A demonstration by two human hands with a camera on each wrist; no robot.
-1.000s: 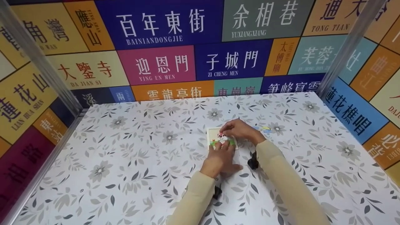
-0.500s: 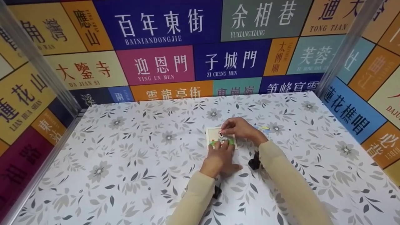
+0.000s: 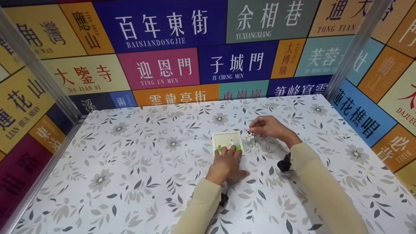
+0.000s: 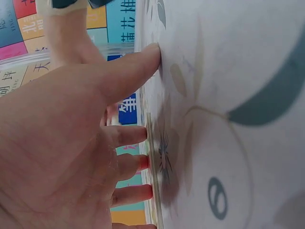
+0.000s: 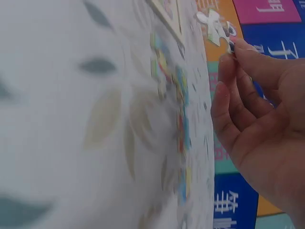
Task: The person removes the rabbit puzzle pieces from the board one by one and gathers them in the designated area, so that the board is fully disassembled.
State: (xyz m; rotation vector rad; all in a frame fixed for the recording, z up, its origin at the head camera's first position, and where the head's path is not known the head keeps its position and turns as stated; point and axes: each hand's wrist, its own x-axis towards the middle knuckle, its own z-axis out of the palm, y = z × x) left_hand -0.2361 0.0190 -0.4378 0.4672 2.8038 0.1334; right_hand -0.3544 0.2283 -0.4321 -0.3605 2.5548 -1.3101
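A small square jigsaw puzzle board (image 3: 227,134) with a pale raised rim lies on the table in the head view. My left hand (image 3: 226,167) rests on its near edge, fingers straight and pressing down. In the left wrist view the fingertips touch the thin board (image 4: 153,167), while the thumb reaches to the tablecloth. Just right of the board, my right hand (image 3: 271,128) pinches a whitish jigsaw piece (image 5: 213,26) between thumb and fingers, held up off the table. Some green and red picture shows in the board's lower part, partly hidden by my left fingers.
Several colourful loose jigsaw pieces (image 5: 182,124) lie on the tablecloth below my right hand in the right wrist view. The floral tablecloth (image 3: 136,156) runs back to a wall (image 3: 162,68) of coloured sign panels.
My right hand has lifted the whitish piece from the board and moved right with it. More of the board's bare pale backing shows. My left hand keeps its place on the board.
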